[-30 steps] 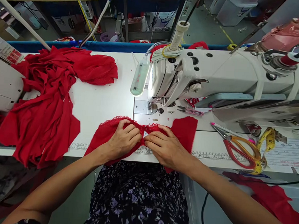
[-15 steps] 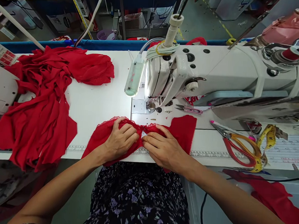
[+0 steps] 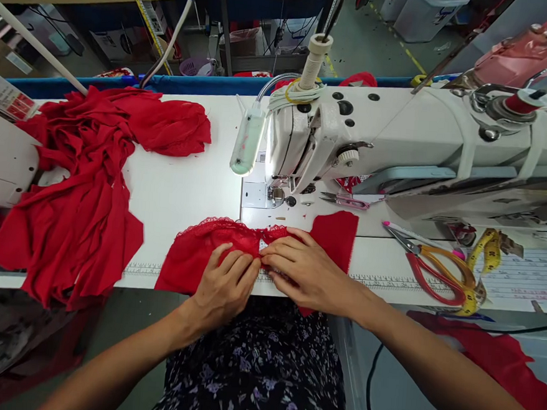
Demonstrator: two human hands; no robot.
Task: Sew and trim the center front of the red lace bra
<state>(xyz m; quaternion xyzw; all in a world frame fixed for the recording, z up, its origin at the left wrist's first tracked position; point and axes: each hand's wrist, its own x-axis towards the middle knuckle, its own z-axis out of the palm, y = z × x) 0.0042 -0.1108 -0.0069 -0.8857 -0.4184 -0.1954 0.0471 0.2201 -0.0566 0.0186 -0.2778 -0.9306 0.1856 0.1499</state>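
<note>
A red lace-trimmed garment piece (image 3: 200, 250) lies on the white table edge below the sewing machine's needle area. Its scalloped lace edge faces the machine, and a small gap shows at its narrow middle. My left hand (image 3: 228, 280) grips the lower edge left of that gap, with fingers bent and thumb hidden. My right hand (image 3: 301, 266) lies over the right half, its fingertips pinching the fabric beside the gap. Beyond my right fingers spreads a plain red panel (image 3: 337, 234). The sewing machine (image 3: 296, 144) stands just past the garment, its presser foot over bare plate.
A heap of red fabric pieces (image 3: 81, 198) covers the left side. Thread snips (image 3: 349, 201) lie by the machine base. Orange-handled scissors (image 3: 437, 273), a yellow measuring tape (image 3: 488, 248) and a written sheet (image 3: 531, 276) are at right. A ruler strip (image 3: 380, 282) runs along the front edge.
My left hand has slid down from the lace edge to the garment's lower edge, uncovering the left lace. My right hand stays nearly in place.
</note>
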